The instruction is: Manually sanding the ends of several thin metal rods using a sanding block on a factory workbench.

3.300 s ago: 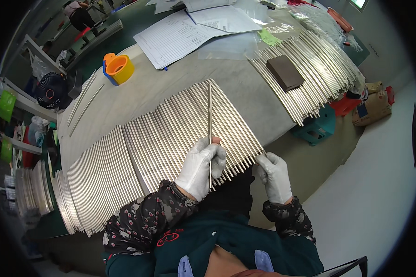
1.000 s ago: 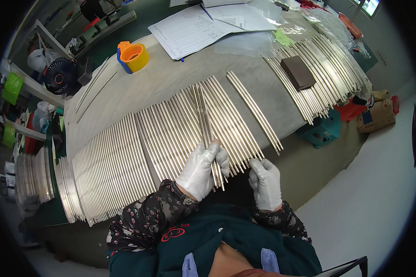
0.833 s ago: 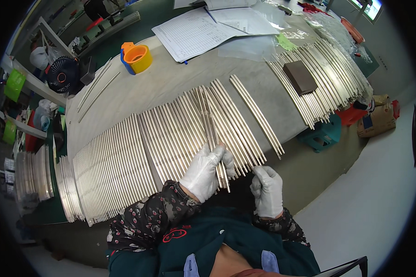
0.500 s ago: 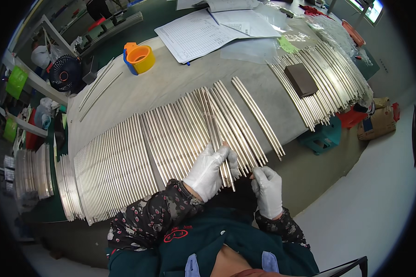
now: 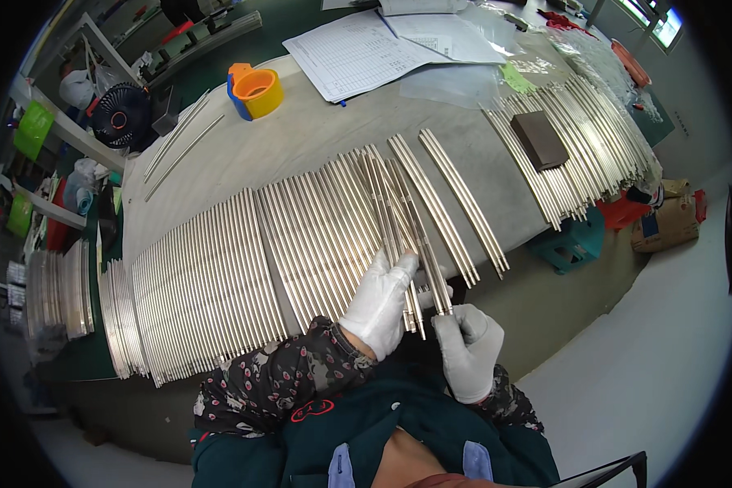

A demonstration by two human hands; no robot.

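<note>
Two white-gloved hands work pale metal strips [image 5: 317, 236] laid side by side on a grey table [image 5: 301, 146]. Left hand [image 5: 380, 302] presses flat; right hand [image 5: 468, 346] apparently pinches one strip's [image 5: 431, 268] near end. Lift it slowly, keeping neighbours aligned.

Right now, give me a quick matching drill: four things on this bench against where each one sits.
Things:
1 tape roll
2 dark block
3 fan
4 left hand

Places:
A on the right batch of rods
B far left, beyond the table edge
C on the near rod ends
D beside the paper sheets

Pairs: 1-D, 2-A, 3-B, 4-C
</note>
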